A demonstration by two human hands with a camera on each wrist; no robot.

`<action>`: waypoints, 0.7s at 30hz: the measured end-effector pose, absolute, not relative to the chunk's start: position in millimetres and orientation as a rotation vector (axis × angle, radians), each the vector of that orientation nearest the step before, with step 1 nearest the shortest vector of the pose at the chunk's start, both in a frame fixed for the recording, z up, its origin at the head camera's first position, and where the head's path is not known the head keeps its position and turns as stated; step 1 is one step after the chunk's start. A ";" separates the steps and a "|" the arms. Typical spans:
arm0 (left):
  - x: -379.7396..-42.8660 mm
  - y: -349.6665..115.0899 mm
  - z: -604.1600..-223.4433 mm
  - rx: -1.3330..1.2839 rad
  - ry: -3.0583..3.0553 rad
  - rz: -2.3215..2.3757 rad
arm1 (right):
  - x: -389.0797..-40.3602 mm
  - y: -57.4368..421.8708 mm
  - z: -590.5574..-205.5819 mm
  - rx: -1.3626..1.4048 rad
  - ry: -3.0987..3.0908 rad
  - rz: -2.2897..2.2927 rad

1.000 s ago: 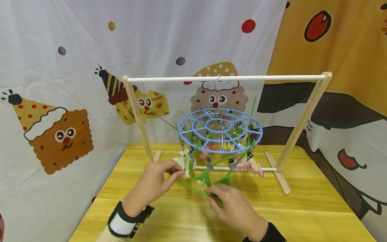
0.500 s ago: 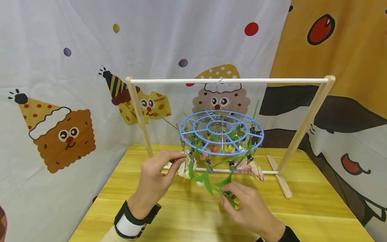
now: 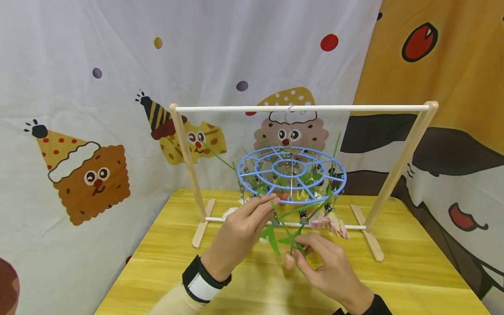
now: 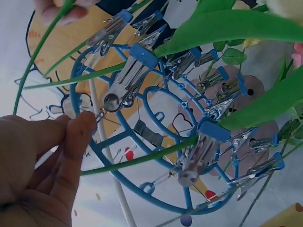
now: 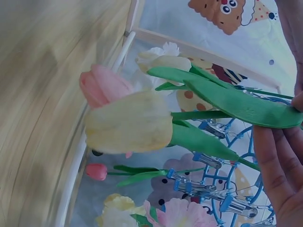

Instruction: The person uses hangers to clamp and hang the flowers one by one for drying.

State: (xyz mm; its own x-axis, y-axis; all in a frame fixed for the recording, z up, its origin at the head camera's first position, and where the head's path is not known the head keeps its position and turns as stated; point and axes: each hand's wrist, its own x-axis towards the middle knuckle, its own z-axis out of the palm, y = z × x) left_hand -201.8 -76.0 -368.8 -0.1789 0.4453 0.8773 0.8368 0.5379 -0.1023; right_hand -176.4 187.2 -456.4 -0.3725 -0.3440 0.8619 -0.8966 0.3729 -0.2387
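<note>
In the head view my left hand (image 3: pixel 244 229) reaches the front rim of the round blue clip hanger (image 3: pixel 257 199). Its thumb and fingertip pinch the metal top of a clip (image 4: pixel 111 100), just at the rim in the left wrist view. Lower and to the right, my right hand (image 3: pixel 328 269) pinches an artificial tulip by its green stem and leaf (image 5: pixel 241 101). That stem (image 3: pixel 281 221) slants up toward my left fingertips. In the right wrist view, a cream tulip bloom (image 5: pixel 130 123) lies in front of a pink tulip bloom (image 5: pixel 104 85).
The hanger hangs from a wooden rack with a white top bar (image 3: pixel 228 109). Several clips hold other artificial flowers head down, including a pink ruffled flower (image 3: pixel 330 224) at the right. The rack stands on a wood-grain table (image 3: pixel 157 267) before a cartoon-print cloth (image 3: pixel 212 52).
My left hand has moved right and up, from beside the white flower to the hanger's front rim. My right hand has shifted right with the tulip, whose stem now points up.
</note>
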 end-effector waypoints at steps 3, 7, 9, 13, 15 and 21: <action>-204.2 -69.0 -367.1 -1.021 -1.861 -0.456 | -177.5 186.4 -457.6 1.076 -1.856 0.964; -207.4 -65.4 -366.2 -0.968 -1.909 -0.427 | -177.7 186.0 -458.3 1.065 -1.830 0.968; -209.1 -65.0 -366.7 -0.958 -1.914 -0.426 | -177.2 186.5 -458.6 1.051 -1.825 0.968; -211.4 -67.4 -368.0 -0.948 -1.908 -0.449 | -176.4 187.9 -459.2 1.024 -1.808 0.973; -211.5 -69.9 -368.0 -0.943 -1.905 -0.474 | -176.4 189.1 -459.6 1.021 -1.794 0.974; -213.9 -80.0 -367.3 -0.913 -1.913 -0.479 | -176.7 193.5 -460.8 1.016 -1.761 0.991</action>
State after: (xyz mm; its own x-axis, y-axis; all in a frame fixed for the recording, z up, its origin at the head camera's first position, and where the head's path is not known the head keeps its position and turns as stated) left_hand -213.9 -80.0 -367.3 -0.2898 0.3979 0.8705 0.7611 0.6473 -0.0425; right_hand -176.7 193.5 -460.8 -0.3067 -0.2349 0.9224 -0.9102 0.3557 -0.2121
